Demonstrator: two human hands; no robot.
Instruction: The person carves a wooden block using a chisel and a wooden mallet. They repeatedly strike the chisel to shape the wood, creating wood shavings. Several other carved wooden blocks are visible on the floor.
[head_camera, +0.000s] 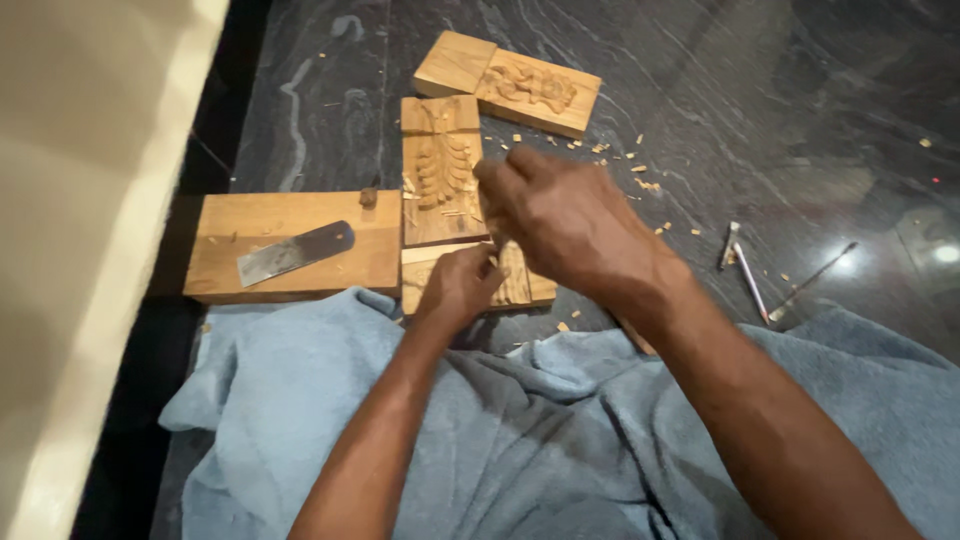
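The right hand (560, 215) is hovering over the carved wooden panel (440, 170) at the floor's centre, its grip curled shut; what it is pinching is hidden. The left hand (462, 283) is pressing together at 6 o'clock of the panel, covering a lower wooden block (525, 285); its contents cannot be made out. At 9 o'clock a flat metal blade (293, 252) is lying on a plain board (300, 215). A blue cloth (520, 440) is hiding the lap.

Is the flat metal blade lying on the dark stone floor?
No, the flat metal blade lies on top of a plain wooden block, to the left of the person's hands.
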